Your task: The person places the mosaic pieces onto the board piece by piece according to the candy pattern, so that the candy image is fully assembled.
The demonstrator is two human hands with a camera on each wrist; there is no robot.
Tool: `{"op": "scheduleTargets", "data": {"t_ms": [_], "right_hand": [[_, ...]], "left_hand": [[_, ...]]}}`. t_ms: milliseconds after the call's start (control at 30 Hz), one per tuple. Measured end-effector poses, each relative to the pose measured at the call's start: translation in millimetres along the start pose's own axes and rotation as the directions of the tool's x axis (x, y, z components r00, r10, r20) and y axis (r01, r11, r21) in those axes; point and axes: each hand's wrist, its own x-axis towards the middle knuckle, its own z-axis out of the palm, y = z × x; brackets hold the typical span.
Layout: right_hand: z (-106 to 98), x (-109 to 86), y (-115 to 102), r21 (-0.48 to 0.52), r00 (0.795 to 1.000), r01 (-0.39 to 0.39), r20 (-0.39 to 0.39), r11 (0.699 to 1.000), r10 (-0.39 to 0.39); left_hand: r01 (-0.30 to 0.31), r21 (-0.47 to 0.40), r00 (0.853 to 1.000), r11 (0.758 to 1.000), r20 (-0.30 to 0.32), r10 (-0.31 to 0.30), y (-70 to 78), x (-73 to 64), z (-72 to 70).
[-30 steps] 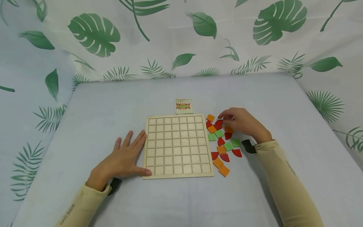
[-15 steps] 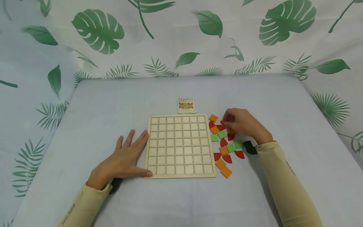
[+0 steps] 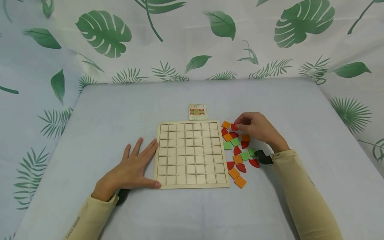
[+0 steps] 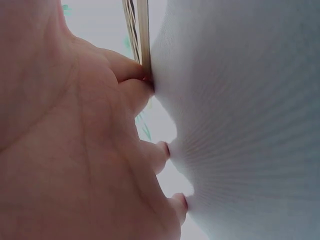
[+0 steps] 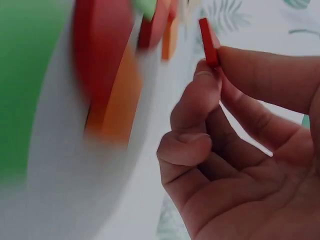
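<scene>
A square wooden grid board point(image 3: 192, 151) lies on the cloth-covered table, its cells bare. My left hand point(image 3: 130, 168) rests at the board's left side with fingers spread; the thumb lies on the near left corner and the fingertips touch the left edge. In the left wrist view the left hand point(image 4: 85, 125) has fingertips against the cloth and the board's edge point(image 4: 142, 35). My right hand point(image 3: 258, 130) pinches a red tile point(image 3: 233, 127) between thumb and fingers, just right of the board's far corner. The right wrist view shows this red tile point(image 5: 208, 42) edge-on, raised off the table.
Loose tiles spread along the board's right side: orange squares point(image 3: 240, 182), green squares point(image 3: 245, 156) and red quarter-rounds point(image 3: 241, 168), some overlapping. A small pattern card point(image 3: 197, 112) lies beyond the board's far edge. Leaf-printed cloth point(image 3: 168, 40) hangs behind the table.
My right hand has picked the red tile out of the pile, raising it and shifting it slightly left. An orange tile beneath that hand now shows more. The left hand stays on the board.
</scene>
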Motion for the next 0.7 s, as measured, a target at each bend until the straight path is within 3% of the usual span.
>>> {"op": "scheduleTargets", "data": {"t_ms": [133, 300, 700], "right_hand": [[9, 0.2, -13, 0.101, 1.000, -0.007, -0.003, 0.995, 0.008], [21, 2.3, -28, 0.153, 1.000, -0.022, 0.011, 0.988, 0.021], [49, 15.1, -68, 0.275, 0.995, 0.044, 0.078, 0.961, -0.068]], "left_hand": [[-0.002, 0.009, 1.000, 1.000, -0.014, 0.002, -1.3, -0.4, 1.4], [-0.006, 0.010, 1.000, 1.000, -0.017, 0.006, -1.5, -0.8, 2.0], [0.005, 0.018, 1.000, 1.000, -0.026, -0.005, -2.6, -1.5, 2.9]]}}
